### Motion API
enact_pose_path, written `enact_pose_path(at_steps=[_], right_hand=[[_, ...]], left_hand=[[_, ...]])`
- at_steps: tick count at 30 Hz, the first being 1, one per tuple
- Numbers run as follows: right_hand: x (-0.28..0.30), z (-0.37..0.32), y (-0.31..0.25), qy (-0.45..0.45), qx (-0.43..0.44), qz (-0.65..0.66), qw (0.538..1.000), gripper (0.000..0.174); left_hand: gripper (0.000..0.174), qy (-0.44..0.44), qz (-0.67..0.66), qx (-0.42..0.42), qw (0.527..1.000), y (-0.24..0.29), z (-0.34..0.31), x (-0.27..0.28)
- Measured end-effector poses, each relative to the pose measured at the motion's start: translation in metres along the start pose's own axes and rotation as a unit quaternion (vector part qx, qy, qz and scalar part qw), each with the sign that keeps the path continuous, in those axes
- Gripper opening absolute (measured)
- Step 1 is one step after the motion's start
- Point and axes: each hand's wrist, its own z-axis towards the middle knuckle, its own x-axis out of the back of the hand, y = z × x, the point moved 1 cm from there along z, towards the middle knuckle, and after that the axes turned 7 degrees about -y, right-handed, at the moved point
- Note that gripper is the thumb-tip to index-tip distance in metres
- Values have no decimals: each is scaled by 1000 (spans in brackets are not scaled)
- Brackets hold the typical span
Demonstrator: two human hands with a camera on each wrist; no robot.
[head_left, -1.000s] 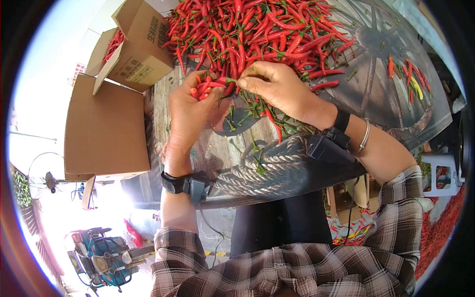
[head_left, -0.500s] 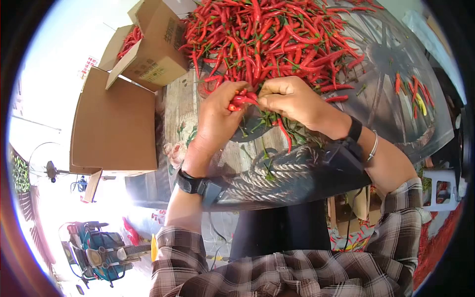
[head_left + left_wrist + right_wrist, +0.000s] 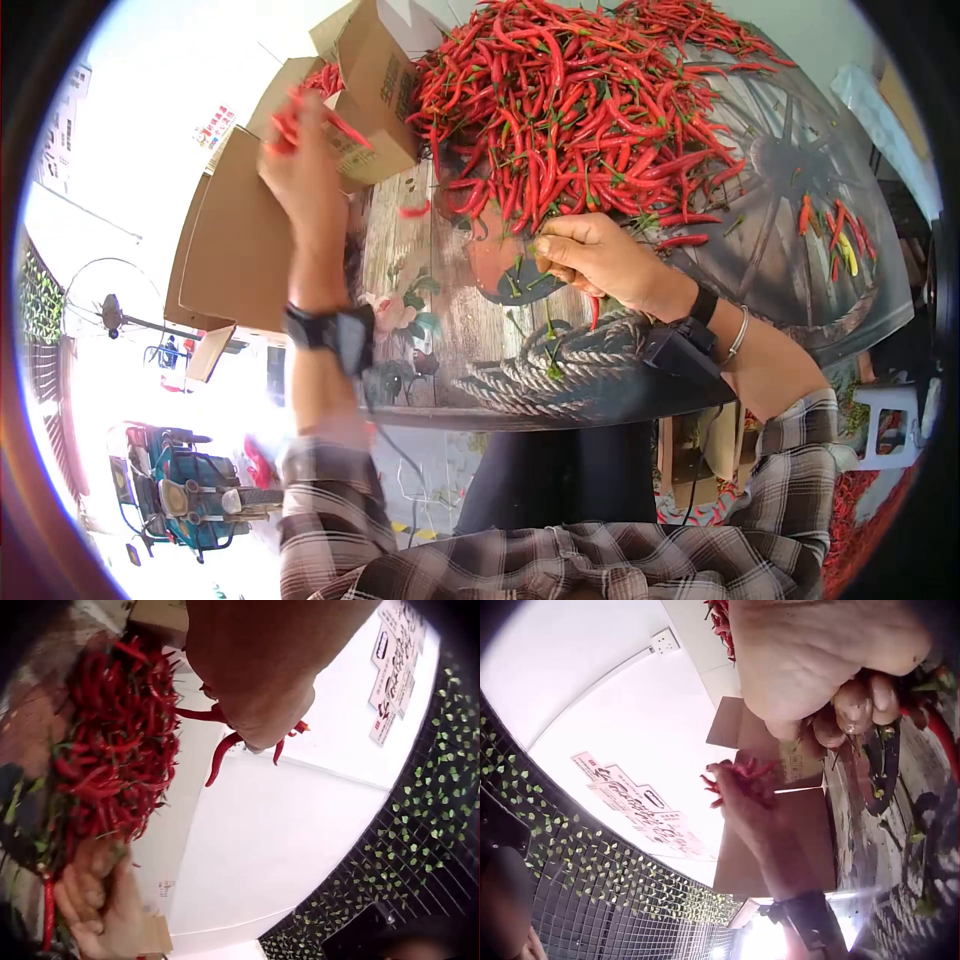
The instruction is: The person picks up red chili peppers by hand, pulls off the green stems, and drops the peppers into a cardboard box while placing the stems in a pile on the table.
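Note:
My left hand (image 3: 300, 180) grips a bunch of red chilies (image 3: 744, 776) above the cardboard boxes; in the left wrist view several chilies (image 3: 223, 754) stick out of its fist. Over the table's front half my right hand (image 3: 607, 262) has its fingers curled in, and thin green stems show at its fingertips in the right wrist view. Whether it holds more is hidden. Behind it spreads a large pile of red chilies (image 3: 560, 110). Loose green stems (image 3: 551, 345) lie in front of it, near one red chili.
An upright box (image 3: 375, 100) with chilies in it stands at the table's left, beside a second open box (image 3: 235, 235). A few red chilies and a yellow one (image 3: 848, 254) lie at the right. A plastic stool (image 3: 890, 425) stands lower right.
My left hand has left my right hand and moved left and up to the boxes with the chilies. My right hand stays over the table. The head view has shifted.

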Motion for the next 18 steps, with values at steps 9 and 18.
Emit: enact_pose_path(at_steps=[9,18], right_hand=[[-1,-1,-5,-4,5,-48,999,26],[2,1,-2,6,3,-34,999,22]], left_hand=[[79,-179,494,-34,850,-71,166,37],[43,-247,179,58,951,-6,-21,16]])
